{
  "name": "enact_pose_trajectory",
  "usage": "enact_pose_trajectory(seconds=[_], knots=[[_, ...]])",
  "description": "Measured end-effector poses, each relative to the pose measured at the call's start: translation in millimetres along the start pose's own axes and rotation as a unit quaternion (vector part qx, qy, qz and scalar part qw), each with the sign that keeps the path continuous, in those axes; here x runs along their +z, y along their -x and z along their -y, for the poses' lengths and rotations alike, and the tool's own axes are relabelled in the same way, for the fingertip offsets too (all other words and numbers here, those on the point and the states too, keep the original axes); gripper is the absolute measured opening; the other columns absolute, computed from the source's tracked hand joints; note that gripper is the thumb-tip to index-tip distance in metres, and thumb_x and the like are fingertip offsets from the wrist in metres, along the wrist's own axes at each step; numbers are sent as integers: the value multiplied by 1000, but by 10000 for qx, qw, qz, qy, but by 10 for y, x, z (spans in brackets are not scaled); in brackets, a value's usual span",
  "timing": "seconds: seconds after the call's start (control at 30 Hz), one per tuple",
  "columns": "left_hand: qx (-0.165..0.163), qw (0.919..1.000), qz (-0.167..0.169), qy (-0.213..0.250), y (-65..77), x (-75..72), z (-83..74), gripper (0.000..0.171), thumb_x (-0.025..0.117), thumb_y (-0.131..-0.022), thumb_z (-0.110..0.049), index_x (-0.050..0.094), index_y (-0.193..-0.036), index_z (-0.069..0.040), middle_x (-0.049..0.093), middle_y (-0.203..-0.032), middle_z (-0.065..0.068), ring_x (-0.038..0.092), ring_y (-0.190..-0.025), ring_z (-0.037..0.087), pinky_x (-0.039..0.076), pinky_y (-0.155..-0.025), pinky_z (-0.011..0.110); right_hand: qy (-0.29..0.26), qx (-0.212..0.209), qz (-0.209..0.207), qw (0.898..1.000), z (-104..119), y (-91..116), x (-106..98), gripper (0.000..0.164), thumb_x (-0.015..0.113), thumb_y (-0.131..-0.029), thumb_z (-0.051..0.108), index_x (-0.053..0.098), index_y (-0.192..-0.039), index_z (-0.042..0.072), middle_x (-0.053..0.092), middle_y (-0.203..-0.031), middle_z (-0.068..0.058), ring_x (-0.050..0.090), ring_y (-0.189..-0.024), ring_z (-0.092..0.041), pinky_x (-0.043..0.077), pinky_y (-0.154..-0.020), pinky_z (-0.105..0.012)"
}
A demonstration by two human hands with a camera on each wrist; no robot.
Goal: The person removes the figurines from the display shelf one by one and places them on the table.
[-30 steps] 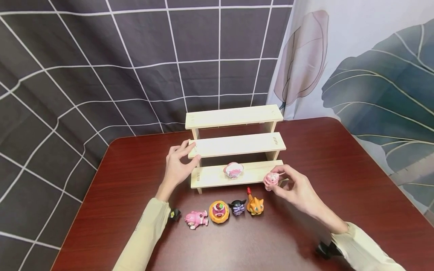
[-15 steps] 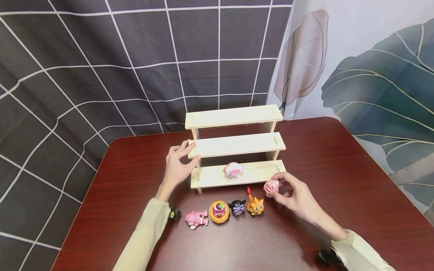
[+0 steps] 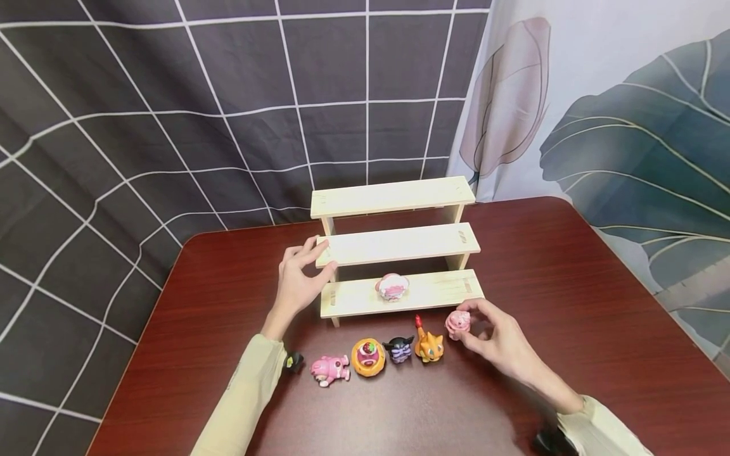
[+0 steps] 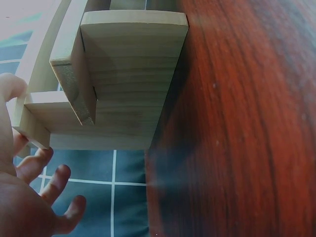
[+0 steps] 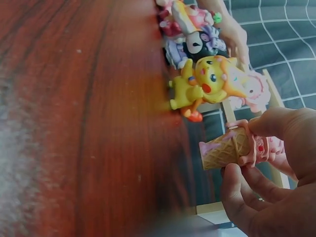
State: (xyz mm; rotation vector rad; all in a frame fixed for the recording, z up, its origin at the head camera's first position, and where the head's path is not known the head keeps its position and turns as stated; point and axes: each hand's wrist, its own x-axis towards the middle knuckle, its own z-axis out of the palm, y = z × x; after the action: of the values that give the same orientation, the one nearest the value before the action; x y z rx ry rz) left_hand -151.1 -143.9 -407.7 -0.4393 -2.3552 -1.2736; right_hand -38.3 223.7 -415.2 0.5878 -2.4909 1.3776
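Observation:
My left hand (image 3: pixel 302 278) grips the left end of the middle board of a three-step wooden display shelf (image 3: pixel 399 246); in the left wrist view its thumb and a finger lie on either side of the board end (image 4: pixel 34 126). My right hand (image 3: pixel 502 335) pinches a toy ice cream cone (image 5: pixel 227 148) by its pink top, just in front of the shelf's right end. The waffle cone part shows in the right wrist view, pointing to the table. A pink and white figurine (image 3: pixel 392 287) stands on the lowest board.
On the red-brown table (image 3: pixel 228 297), in front of the shelf, are a pink bear figurine (image 3: pixel 331 369), an orange round figurine with a strawberry (image 3: pixel 368 356), a black and purple figurine (image 3: pixel 399 349) and an orange and yellow figurine (image 3: pixel 429 347). A dark checked curtain (image 3: pixel 228 126) hangs behind.
My right hand has brought the toy ice cream cone down and toward me, away from the lowest board's right end. The left hand keeps its hold on the shelf.

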Motion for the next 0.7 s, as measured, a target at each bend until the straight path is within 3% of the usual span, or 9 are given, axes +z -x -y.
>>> enact_pose_trajectory(seconds=[0.7], knots=[[82,10000,-49,7,-6,13,12,46,80,-83,-24,71,-127,-12,58,-139,15,49,-107,33,37,-87,50,-34,105,134,9998,-77,108,35,45,81,-71,-11,61,-105,11,67,-88,2,62,-68,-10,49,-53,-24]])
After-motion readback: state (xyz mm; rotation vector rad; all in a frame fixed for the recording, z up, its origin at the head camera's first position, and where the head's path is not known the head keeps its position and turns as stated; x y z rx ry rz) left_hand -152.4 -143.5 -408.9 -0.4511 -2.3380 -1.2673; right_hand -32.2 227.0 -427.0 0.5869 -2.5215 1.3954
